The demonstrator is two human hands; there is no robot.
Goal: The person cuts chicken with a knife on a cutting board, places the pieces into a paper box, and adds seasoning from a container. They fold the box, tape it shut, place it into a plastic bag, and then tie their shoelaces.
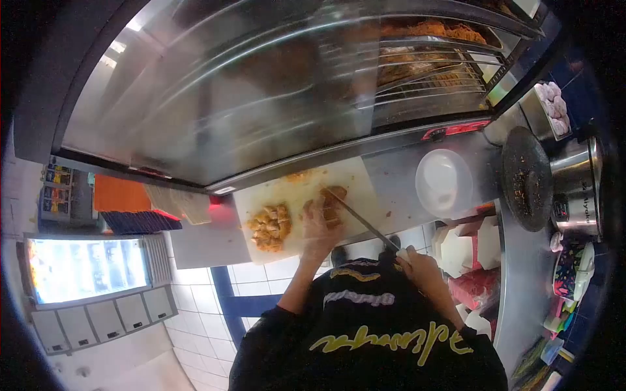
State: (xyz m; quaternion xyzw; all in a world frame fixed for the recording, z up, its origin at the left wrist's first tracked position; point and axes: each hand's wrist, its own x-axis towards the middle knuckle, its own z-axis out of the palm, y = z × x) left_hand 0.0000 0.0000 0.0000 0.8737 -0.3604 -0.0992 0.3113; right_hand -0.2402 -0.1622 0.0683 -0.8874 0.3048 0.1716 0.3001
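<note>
The glass-fronted display case is the largest thing, and it stands along the far side of the counter. On this counter lies the pale cutting board, between the case and the person's body. Just beyond the right end of the board is a white bowl.

The knife comes slanting over the board, from the near right to the far left, and its front part crosses the brown piece of food. Whether the edge is in the food or only upon it, I cannot tell.

The right hand is closed on the knife's handle, near the body and apart from the food. The left hand is clearly the nearer one: its fingers touch the piece on its left side; if they grip or only press, I cannot tell. The two hands are well apart.

Left of the left hand is a heap of cut pieces. The brown piece lies to the right of this hand, with its long axis running roughly away from the body, so the blade meets it obliquely.
</note>
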